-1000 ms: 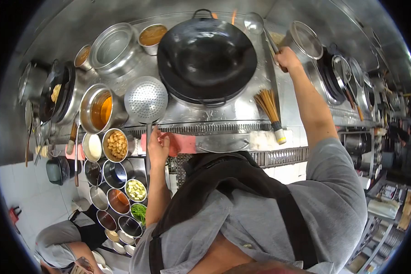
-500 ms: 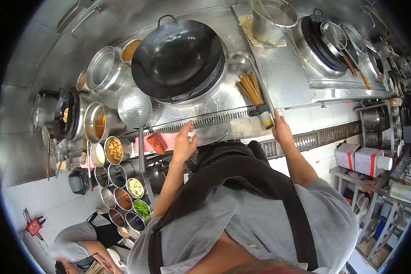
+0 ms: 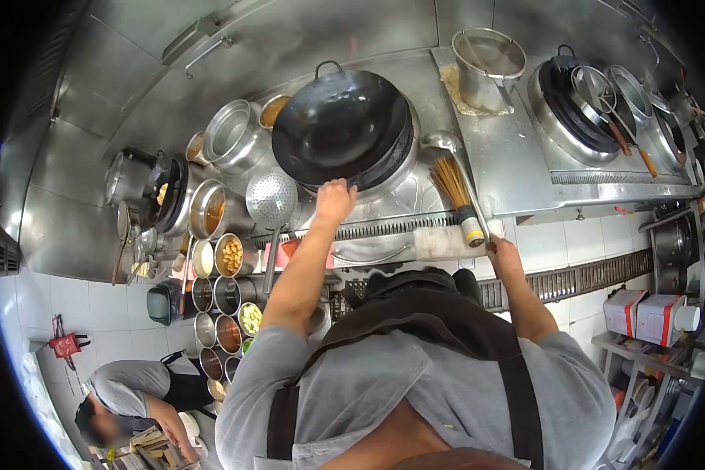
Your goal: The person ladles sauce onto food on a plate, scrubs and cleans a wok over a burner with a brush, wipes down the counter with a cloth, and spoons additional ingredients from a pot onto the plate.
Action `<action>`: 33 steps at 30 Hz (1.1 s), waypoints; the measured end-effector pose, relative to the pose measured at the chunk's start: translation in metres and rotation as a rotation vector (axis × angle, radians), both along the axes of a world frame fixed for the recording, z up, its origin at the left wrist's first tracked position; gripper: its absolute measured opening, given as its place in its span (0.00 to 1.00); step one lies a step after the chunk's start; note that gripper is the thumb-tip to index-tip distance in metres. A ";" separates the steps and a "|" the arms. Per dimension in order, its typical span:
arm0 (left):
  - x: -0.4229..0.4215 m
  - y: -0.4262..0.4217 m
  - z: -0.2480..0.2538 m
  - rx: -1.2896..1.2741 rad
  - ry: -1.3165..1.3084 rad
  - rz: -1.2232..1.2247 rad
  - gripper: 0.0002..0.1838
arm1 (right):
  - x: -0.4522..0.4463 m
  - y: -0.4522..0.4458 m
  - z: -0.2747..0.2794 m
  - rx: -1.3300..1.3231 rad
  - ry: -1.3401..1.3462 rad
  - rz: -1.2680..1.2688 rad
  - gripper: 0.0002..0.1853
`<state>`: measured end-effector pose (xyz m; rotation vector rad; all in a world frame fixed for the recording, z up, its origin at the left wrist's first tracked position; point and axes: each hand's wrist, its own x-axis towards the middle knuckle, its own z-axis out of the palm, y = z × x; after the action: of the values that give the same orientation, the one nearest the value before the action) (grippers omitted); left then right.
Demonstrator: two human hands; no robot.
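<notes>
A large black wok [image 3: 341, 125] sits tilted on the stove in the middle. My left hand [image 3: 336, 200] is closed on its near rim, where the near handle is hidden under the fingers. On the right, my right hand [image 3: 503, 258] is wrapped round the end of a long ladle [image 3: 468, 176], whose bowl lies on the steel top right of the wok. A bamboo brush [image 3: 455, 192] rests just left of the ladle's handle. Left of my left forearm is a perforated strainer [image 3: 272, 200], its handle pointing toward me.
Metal pots stand left of the wok, with containers of food [image 3: 230, 255] nearer me. A sieve-topped pot [image 3: 487, 74] and another stacked wok station [image 3: 576, 117] are at the right. A co-worker [image 3: 137, 388] bends at lower left. Shelves stand at lower right.
My left hand has moved up from the front edge onto the wok's rim. My right hand has drawn the ladle down from beside the sieve-topped pot toward the front edge. The view has shifted.
</notes>
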<state>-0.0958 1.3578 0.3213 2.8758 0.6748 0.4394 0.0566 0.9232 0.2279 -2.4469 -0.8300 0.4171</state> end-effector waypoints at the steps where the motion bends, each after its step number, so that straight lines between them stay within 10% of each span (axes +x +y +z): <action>1: 0.004 -0.003 -0.001 0.070 0.068 0.060 0.17 | -0.007 0.000 0.004 0.058 -0.055 -0.048 0.15; 12: 0.003 0.014 0.022 -0.113 0.222 0.009 0.20 | -0.079 -0.098 -0.067 0.012 0.083 -0.700 0.30; 23: -0.097 -0.070 0.186 -0.192 -0.235 -0.211 0.15 | -0.173 -0.144 -0.114 -0.250 0.224 -0.529 0.23; 33: -0.105 -0.075 0.169 -0.216 -0.325 -0.277 0.15 | -0.127 -0.059 -0.062 -0.132 0.099 -0.373 0.22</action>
<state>-0.2008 1.2831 0.4901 2.5576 0.2486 0.7201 -0.0708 0.8646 0.1663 -2.6034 -0.3007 0.4577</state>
